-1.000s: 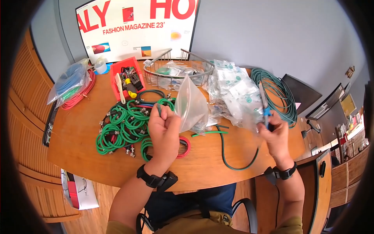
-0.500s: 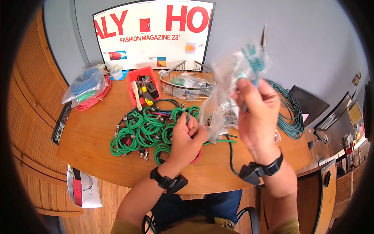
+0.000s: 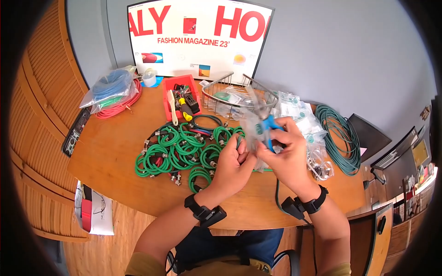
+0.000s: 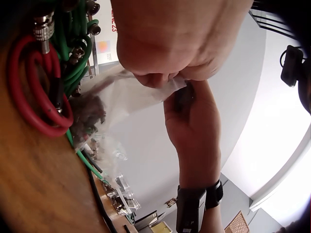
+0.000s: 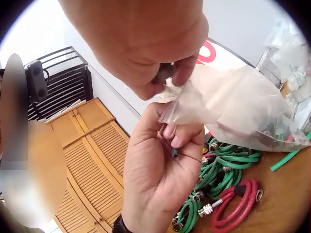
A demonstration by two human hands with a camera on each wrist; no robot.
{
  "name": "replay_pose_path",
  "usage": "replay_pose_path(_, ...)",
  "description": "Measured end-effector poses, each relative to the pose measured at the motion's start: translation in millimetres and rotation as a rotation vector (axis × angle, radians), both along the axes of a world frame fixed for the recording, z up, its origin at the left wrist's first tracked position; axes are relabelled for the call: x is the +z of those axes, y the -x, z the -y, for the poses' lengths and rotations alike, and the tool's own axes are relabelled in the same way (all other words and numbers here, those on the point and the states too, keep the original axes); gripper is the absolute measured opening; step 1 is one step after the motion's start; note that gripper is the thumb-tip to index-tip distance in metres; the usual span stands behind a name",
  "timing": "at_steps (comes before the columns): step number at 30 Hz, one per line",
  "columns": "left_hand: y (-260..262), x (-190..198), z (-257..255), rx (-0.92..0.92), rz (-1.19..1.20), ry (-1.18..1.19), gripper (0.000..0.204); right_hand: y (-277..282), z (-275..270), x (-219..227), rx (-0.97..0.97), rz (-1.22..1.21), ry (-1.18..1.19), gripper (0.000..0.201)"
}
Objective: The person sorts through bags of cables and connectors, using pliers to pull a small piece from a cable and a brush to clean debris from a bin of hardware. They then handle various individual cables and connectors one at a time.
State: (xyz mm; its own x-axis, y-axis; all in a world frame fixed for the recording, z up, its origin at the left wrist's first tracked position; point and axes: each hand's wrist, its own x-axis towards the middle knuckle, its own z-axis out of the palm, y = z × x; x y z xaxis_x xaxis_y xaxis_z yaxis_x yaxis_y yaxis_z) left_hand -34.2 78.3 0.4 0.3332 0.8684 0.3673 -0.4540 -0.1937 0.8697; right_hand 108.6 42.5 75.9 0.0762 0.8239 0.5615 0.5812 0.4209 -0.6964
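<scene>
At far left in the head view lies a clear plastic bag of blue cable coils [image 3: 113, 86]; the red plastic bin [image 3: 178, 79] stands to its right, with the green cable coils [image 3: 199, 175] in front of it. The head view hides most of the looped red cable [image 4: 44, 127], which both wrist views show plainly. Your left hand [image 3: 234, 168] has its fingers curled together, pinching the bunched edge of the cloudy plastic bag [image 5: 233, 102]; only the right wrist view clearly shows the dark green tube end [image 5: 175, 152] poking from that fist. The cloudy bag hangs at both hands, above the table. Your right hand [image 3: 291, 152] is clamped on the blue-handled metal scissors [image 3: 270, 123], its fingertips also at the bag's edge; the head view shows the blue handles, the wrist views don't.
</scene>
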Motion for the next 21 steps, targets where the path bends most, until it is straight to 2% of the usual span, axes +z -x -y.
replay_pose_path(1, -0.3, 0.6, 1.1, 0.005, 0.03, 0.032, 0.029, -2.5, -1.7, 1.7, -0.004, -0.004, -0.002, 0.019)
replay_pose_path(3, -0.3, 0.8, 1.2, 0.009, 0.06, 0.063, 0.029, -8.5, -3.6, 4.7, -0.084, 0.469, -0.043, 0.02)
replay_pose_path(5, -0.3, -2.2, -3.1, 0.091, 0.123, 0.041, 0.032, -11.0, -3.0, 5.4, -0.09, 0.439, 0.024, 0.02)
replay_pose_path(7, -2.3, -5.3, -4.2, 0.099, 0.12, 0.023, 0.033, -21.5, -4.1, 1.2, -0.045, 0.552, 0.158, 0.02)
replay_pose_path(11, -2.4, -3.4, -4.3, 0.092, 0.202, 0.083, 0.033, -34.9, -4.0, 13.1, -0.031, 0.543, 0.347, 0.021)
replay_pose_path(13, -1.8, -2.5, -3.9, 0.093, 0.204, 0.08, 0.033, -39.4, 0.7, 24.8, 0.097, 0.285, 0.489, 0.02)
replay_pose_path(14, -1.7, -2.9, -2.9, 0.077, 0.181, 0.077, 0.032, -40.8, 2.9, 26.2, 0.098, 0.287, 0.489, 0.02)
replay_pose_path(16, -1.3, -2.9, -1.5, 0.064, 0.157, 0.075, 0.032, -41.6, 7.5, 26.7, 0.154, 0.076, 0.489, 0.019)
replay_pose_path(17, -1.7, -2.3, -1.0, 0.069, 0.152, 0.064, 0.031, -40.8, 8.8, 29.7, 0.155, 0.076, 0.489, 0.019)
replay_pose_path(20, -0.3, -3.7, -1.7, 0.068, 0.134, 0.041, 0.03, -38.9, 11.1, 34.1, 0.131, -0.012, 0.179, 0.014)
replay_pose_path(21, 0.5, -4.2, -2.3, 0.065, 0.121, 0.028, 0.03, -39.4, 13.6, 40.9, 0.131, -0.012, 0.178, 0.014)
